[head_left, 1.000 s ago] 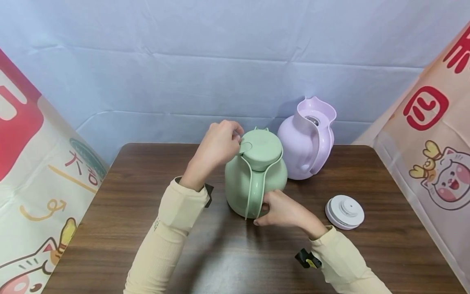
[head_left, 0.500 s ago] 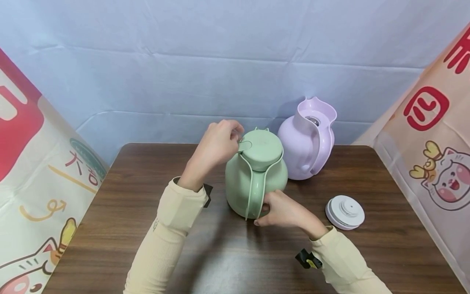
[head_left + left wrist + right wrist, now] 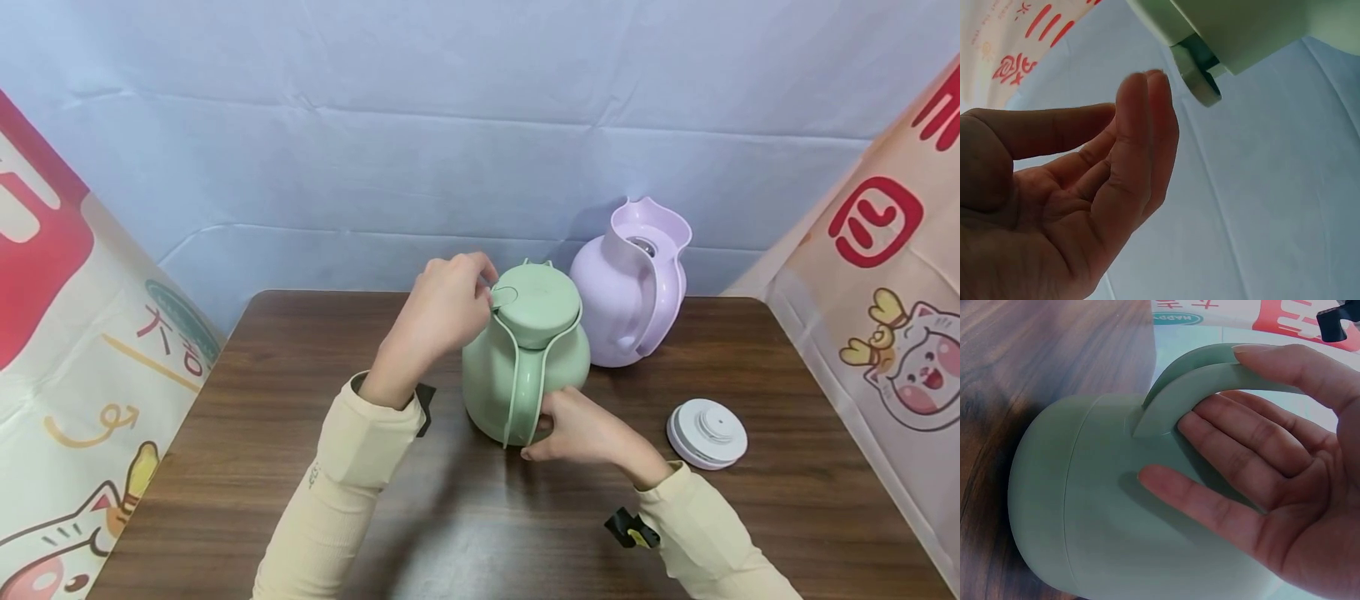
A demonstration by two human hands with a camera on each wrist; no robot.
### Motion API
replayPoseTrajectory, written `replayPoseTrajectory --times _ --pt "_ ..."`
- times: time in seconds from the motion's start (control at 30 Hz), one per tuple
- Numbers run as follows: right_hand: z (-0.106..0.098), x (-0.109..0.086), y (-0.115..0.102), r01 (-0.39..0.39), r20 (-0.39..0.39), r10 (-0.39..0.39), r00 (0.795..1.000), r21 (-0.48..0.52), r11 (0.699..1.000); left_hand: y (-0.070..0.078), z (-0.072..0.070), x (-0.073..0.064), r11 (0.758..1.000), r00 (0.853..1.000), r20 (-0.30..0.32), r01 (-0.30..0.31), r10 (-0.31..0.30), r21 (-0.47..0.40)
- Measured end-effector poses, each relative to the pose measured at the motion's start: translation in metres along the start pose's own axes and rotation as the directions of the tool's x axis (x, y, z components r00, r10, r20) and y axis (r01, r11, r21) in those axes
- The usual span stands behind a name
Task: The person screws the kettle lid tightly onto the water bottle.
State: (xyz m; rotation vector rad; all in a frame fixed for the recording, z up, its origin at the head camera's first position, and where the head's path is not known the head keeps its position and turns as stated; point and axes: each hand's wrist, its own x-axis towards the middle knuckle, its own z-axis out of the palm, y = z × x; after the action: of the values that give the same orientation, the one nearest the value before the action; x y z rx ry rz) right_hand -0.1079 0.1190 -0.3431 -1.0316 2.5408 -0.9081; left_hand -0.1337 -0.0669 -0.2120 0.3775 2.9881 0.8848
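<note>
In the head view, a rounded green vacuum jug (image 3: 489, 387) stands upright on the table, its handle (image 3: 527, 392) facing me. A round green lid (image 3: 542, 292) sits in its mouth, with a small tab (image 3: 505, 297) on the left. My left hand (image 3: 444, 307) hovers beside this tab. The left wrist view shows its thumb and bent fingers close together with nothing between them, a small gap from the tab (image 3: 1199, 84). My right hand (image 3: 577, 427) holds the lower handle: the right wrist view shows the thumb over the handle (image 3: 1175, 400) and several fingers behind it.
A lilac jug (image 3: 600, 312) without a lid stands behind the green one to the right. Nearer on the right lies a white round stopper (image 3: 707, 433). The brown wooden table (image 3: 315, 333) ends at a pale cloth backdrop (image 3: 337, 183), with printed cloths on both sides.
The tab, tilted downward a second ago, now lies level with the lid. My left hand has sunk slightly beside it. My right hand and the green jug keep their places.
</note>
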Motion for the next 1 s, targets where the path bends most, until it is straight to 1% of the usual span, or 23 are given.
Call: replayPoseTrajectory --times 0.13,0.37,0.57,0.87,1.0 --pt "0.000 0.000 0.000 -0.001 -0.002 0.001 1.000 0.002 1.000 0.000 0.003 0.001 1.000 1.000 0.011 -0.006 0.006 0.000" --pt "0.000 -0.001 0.000 0.004 -0.003 -0.004 1.000 0.005 1.000 0.000 0.005 0.003 1.000 0.999 0.031 0.009 -0.008 -0.012" --pt "-0.001 -0.001 0.000 0.004 0.002 -0.004 1.000 0.006 1.000 0.000 0.007 0.007 0.999 1.000 0.026 0.015 -0.014 -0.030" --pt "-0.001 0.000 0.000 0.013 -0.003 -0.013 1.000 0.000 1.000 0.000 0.010 0.015 0.999 0.999 0.044 0.001 0.000 -0.034" --pt "-0.001 0.000 0.000 0.014 -0.006 -0.014 1.000 -0.005 1.000 0.000 0.011 0.019 0.999 0.999 0.039 -0.008 0.010 -0.036"
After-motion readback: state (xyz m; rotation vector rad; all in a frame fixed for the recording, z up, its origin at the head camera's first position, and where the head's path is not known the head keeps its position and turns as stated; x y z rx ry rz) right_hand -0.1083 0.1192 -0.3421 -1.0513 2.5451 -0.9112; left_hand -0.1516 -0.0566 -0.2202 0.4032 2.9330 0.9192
